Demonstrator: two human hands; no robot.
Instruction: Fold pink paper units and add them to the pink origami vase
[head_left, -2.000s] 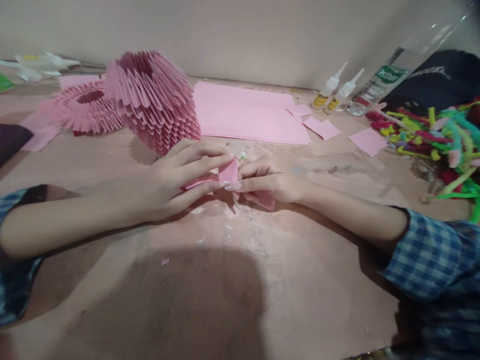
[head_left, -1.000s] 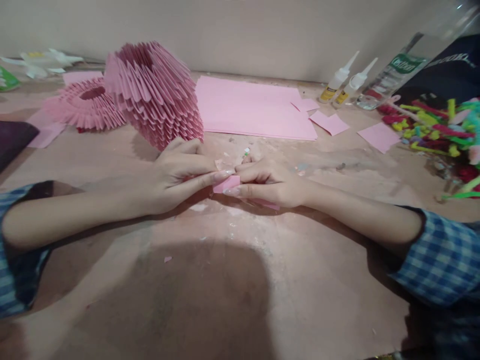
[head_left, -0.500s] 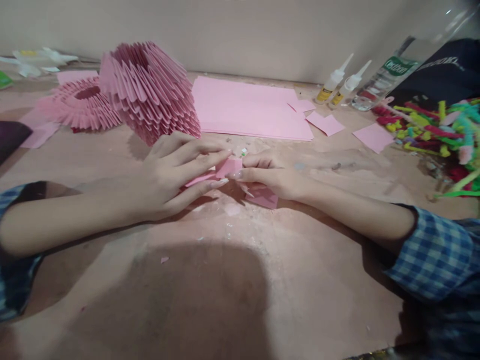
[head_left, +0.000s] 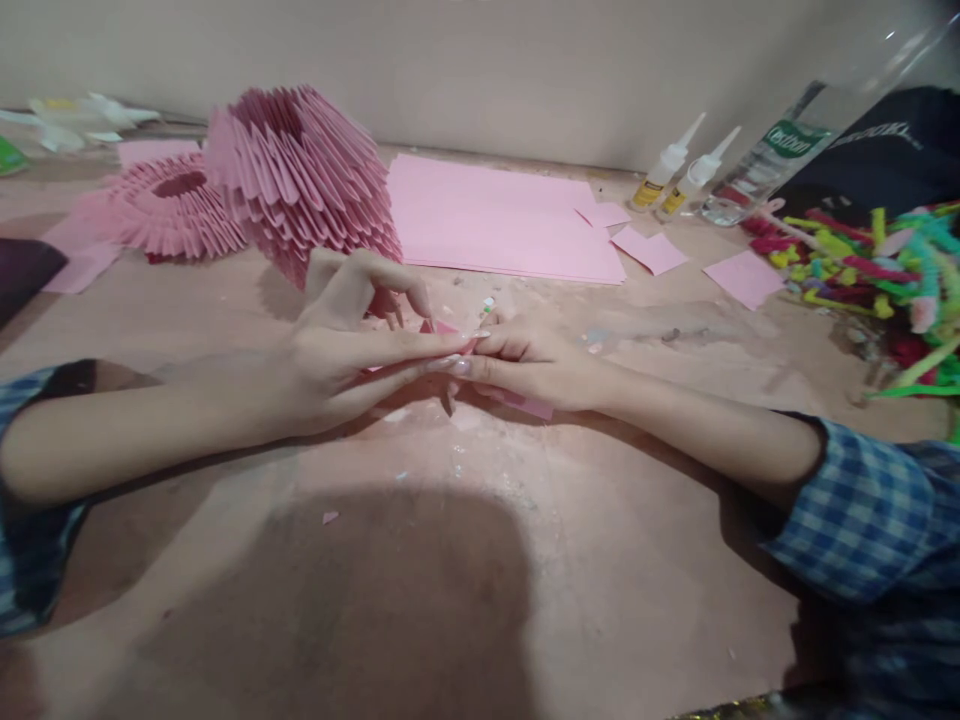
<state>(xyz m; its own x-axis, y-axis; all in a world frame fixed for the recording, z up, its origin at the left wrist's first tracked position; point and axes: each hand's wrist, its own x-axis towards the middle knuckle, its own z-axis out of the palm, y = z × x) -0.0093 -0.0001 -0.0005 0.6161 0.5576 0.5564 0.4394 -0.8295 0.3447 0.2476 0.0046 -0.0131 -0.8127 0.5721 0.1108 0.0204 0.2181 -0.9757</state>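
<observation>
Both hands meet over the middle of the table around a small piece of pink paper (head_left: 447, 328), mostly covered by fingers. My left hand (head_left: 337, 345) has its thumb and index finger stretched to the paper, with the other fingers bent above it. From the other side my right hand (head_left: 532, 360) pinches the same paper between thumb and curled fingers. Beneath the right hand lies another pink paper piece (head_left: 529, 404), partly hidden. Just beyond the left hand stands a pink folded-paper model (head_left: 307, 180) built of many pointed units.
A flat pink paper ring (head_left: 176, 210) sits at the left. Behind are pink sheets (head_left: 502, 220) and cut pieces (head_left: 652, 250). Two glue bottles (head_left: 664, 175), a clear plastic bottle (head_left: 780, 150) and colourful pipe cleaners (head_left: 870, 260) stand or lie at the right.
My left fingers have lifted and bent, while its thumb and index finger have come up against my right fingertips. Less of the held paper shows now.
</observation>
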